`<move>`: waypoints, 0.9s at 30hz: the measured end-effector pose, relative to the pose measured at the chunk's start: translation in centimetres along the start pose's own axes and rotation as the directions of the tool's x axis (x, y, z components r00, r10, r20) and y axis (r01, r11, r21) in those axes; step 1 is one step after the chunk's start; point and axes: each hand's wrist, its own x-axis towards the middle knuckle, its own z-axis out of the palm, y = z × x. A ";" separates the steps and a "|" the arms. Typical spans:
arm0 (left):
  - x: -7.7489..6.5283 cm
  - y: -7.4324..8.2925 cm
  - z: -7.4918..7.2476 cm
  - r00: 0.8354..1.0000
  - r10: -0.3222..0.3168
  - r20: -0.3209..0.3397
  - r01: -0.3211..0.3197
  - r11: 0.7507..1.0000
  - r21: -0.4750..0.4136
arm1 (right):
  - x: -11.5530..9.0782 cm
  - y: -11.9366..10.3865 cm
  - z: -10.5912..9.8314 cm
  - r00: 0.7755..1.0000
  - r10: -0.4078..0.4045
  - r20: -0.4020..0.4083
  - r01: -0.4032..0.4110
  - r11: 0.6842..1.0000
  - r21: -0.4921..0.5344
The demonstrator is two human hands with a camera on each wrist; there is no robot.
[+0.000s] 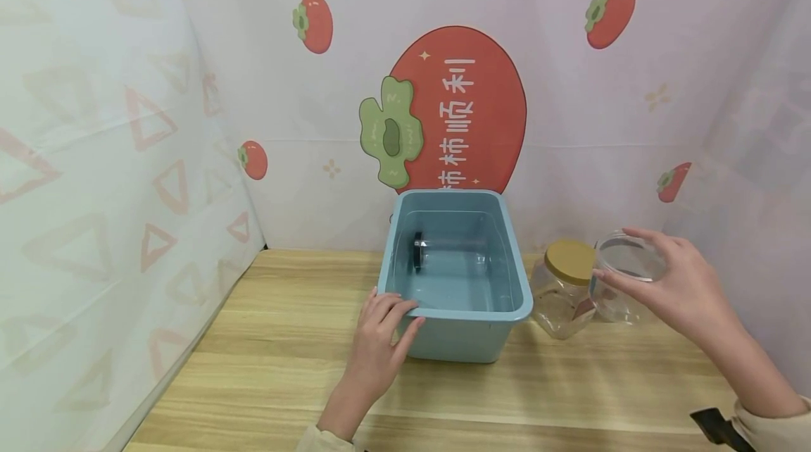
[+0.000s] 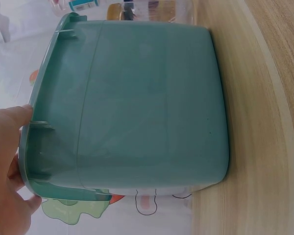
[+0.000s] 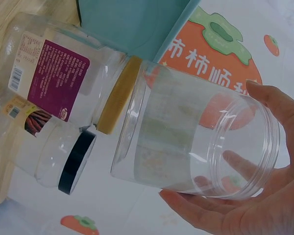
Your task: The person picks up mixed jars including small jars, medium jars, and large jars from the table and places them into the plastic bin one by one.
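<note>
A blue-green plastic bin (image 1: 469,315) stands on the table. My left hand (image 1: 376,343) grips its near left corner, with fingers over the rim and the thumb outside. Inside the bin a clear jar with a black lid (image 1: 418,251) lies on its side. To the bin's right, my right hand (image 1: 687,290) holds a clear, lidless plastic jar (image 3: 171,132) round its threaded neck, thumb and fingers on opposite sides. Beside that jar is a larger clear jar with a gold lid (image 1: 570,262), standing close to the bin; its purple label (image 3: 59,81) shows in the right wrist view.
Another clear jar with a black lid (image 3: 77,161) and a picture label stands next to the gold-lidded one. The wooden table (image 1: 285,339) meets a white printed cloth (image 1: 304,212) at the back. More cloth hangs at both sides.
</note>
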 end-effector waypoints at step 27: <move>0.1 0.1 -0.1 1.000 0.007 -0.012 -0.007 1.000 -0.001 | 1.4 -0.8 -0.2 0.999 -0.031 0.007 0.031 0.999 -0.022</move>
